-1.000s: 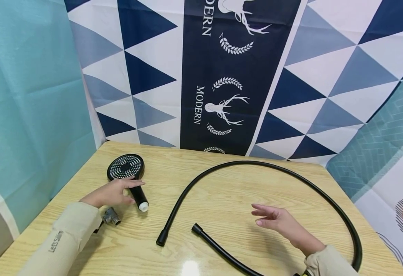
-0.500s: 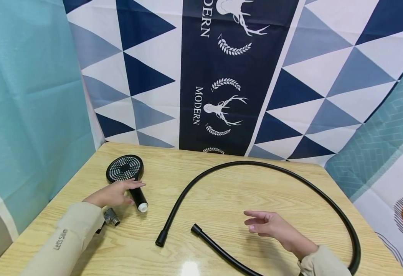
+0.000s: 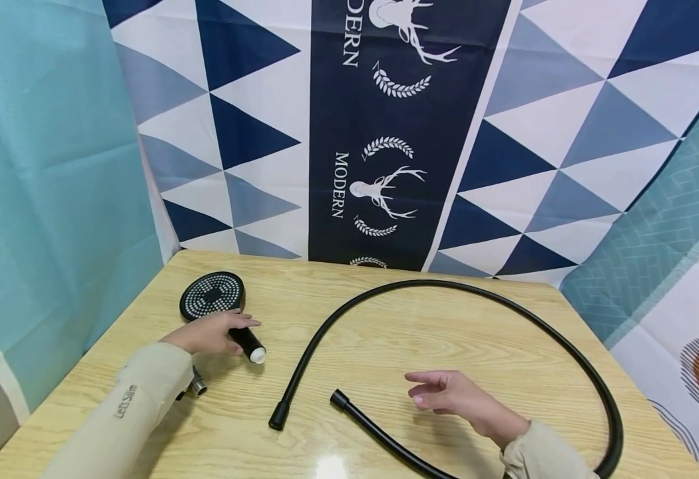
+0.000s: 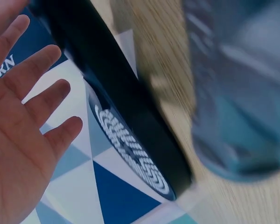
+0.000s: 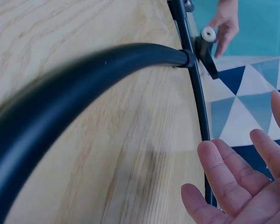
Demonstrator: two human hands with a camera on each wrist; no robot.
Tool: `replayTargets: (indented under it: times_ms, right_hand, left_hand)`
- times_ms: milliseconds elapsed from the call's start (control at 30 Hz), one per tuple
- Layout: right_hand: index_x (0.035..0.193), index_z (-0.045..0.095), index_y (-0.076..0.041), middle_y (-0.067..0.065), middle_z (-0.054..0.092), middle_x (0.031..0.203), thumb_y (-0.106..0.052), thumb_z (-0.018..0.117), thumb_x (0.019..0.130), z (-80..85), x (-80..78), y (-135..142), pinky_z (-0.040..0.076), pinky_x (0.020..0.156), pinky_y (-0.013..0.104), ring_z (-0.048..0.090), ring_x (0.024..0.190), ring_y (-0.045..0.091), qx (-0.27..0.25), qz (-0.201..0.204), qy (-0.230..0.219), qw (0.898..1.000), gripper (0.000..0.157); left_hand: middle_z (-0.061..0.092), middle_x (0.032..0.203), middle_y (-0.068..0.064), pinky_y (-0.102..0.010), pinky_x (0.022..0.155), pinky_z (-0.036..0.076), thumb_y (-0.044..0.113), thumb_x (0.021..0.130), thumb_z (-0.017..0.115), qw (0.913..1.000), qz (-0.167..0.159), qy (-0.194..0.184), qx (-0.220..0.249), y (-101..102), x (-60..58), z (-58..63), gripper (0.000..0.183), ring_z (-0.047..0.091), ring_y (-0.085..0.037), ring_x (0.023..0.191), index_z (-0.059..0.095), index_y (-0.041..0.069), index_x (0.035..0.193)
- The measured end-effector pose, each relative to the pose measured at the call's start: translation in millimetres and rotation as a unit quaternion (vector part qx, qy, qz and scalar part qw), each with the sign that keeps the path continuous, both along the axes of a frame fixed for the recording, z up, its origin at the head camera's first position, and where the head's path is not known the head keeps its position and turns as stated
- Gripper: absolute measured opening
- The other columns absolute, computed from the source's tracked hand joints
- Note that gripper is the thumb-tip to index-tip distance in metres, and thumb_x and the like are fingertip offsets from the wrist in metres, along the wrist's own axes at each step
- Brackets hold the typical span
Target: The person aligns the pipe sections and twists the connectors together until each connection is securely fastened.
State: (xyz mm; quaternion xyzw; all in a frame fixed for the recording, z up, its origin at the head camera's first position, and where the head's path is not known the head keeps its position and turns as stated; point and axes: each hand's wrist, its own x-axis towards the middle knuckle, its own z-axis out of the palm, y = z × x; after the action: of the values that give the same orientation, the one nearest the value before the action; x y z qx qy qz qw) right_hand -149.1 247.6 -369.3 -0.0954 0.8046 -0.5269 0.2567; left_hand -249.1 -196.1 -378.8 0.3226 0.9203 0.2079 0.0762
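Observation:
A black handheld shower head (image 3: 213, 296) with a white-tipped handle lies at the table's left, spray face up. My left hand (image 3: 214, 332) is over its handle. In the left wrist view the left hand's fingers (image 4: 42, 79) are spread and fairly straight beside the shower head (image 4: 130, 112). My right hand (image 3: 460, 399) hovers palm inward above the table with loosely bent fingers, holding nothing. A black shower hose (image 3: 421, 283) curves around it in a wide loop. Both hose ends lie between the two hands. In the right wrist view the hose (image 5: 84, 88) passes beside the right hand (image 5: 252, 186).
A small metal fitting (image 3: 198, 386) lies by the left sleeve, partly hidden by it. A blurred grey shape (image 4: 238, 93) fills the left wrist view's right side. The wooden table (image 3: 337, 332) ends at a patterned cloth backdrop (image 3: 253, 133), with a teal cloth (image 3: 56, 146) at left.
The left hand has moved slightly right, and the shower head has turned so its white tip points farther right. The right hand has drifted left and slightly down. The hose has stayed put.

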Motion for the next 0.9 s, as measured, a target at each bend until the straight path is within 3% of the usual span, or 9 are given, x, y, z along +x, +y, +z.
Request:
replayTargets:
  times_ms: [233,400,567,833,900]
  right_hand:
    - [0.138,0.042,0.009,0.021,0.062,0.118,-0.02,0.063,0.094,0.1,-1.0,-8.3,0.046,0.087,0.053,0.059,0.109,0.036,0.008,0.005,-0.001,1.0,0.056]
    - [0.137,0.044,0.009,0.019,0.064,0.115,-0.019,0.063,0.094,-0.4,-1.8,-11.6,0.047,0.086,0.051,0.06,0.107,0.034,0.011,0.001,0.005,1.0,0.055]
    - [0.136,0.046,0.008,0.019,0.064,0.115,-0.02,0.064,0.093,0.1,-3.2,-15.3,0.047,0.083,0.048,0.061,0.105,0.032,0.013,0.001,0.014,1.0,0.055]
    - [0.135,0.047,0.009,0.021,0.063,0.116,-0.019,0.066,0.091,2.1,-6.8,-28.5,0.049,0.081,0.04,0.062,0.103,0.03,0.006,0.006,0.033,0.999,0.055]
    - [0.133,0.048,0.01,0.023,0.062,0.116,-0.017,0.066,0.091,1.1,-7.1,-31.8,0.05,0.084,0.041,0.06,0.105,0.031,0.002,0.01,0.044,0.999,0.053]
  left_hand:
    - [0.051,0.134,-0.026,-0.057,0.099,0.036,0.015,0.086,0.071,0.9984,-0.015,0.031,-0.045,17.1,-9.8,-1.3,0.044,0.044,-0.047,0.124,0.061,0.0,0.126]
    - [0.056,0.129,-0.024,-0.053,0.098,0.04,0.017,0.089,0.068,0.9973,-0.016,0.03,-0.064,27.0,-13.8,0.6,0.039,0.05,-0.042,0.119,0.062,0.001,0.125]
    - [0.06,0.126,-0.017,-0.049,0.096,0.042,0.019,0.092,0.065,0.9962,0.009,0.005,-0.087,35.9,-21.1,2.5,0.039,0.055,-0.036,0.117,0.061,0.003,0.127]
    - [0.065,0.118,-0.011,-0.061,0.103,0.028,0.019,0.093,0.062,0.9907,0.038,0.042,-0.123,51.2,-38.9,0.9,0.031,0.059,-0.033,0.112,0.065,0.008,0.122]
    - [0.066,0.116,-0.011,-0.06,0.102,0.03,0.019,0.093,0.062,0.9901,0.045,0.046,-0.125,56.5,-43.2,-0.7,0.031,0.059,-0.033,0.111,0.064,0.008,0.122]
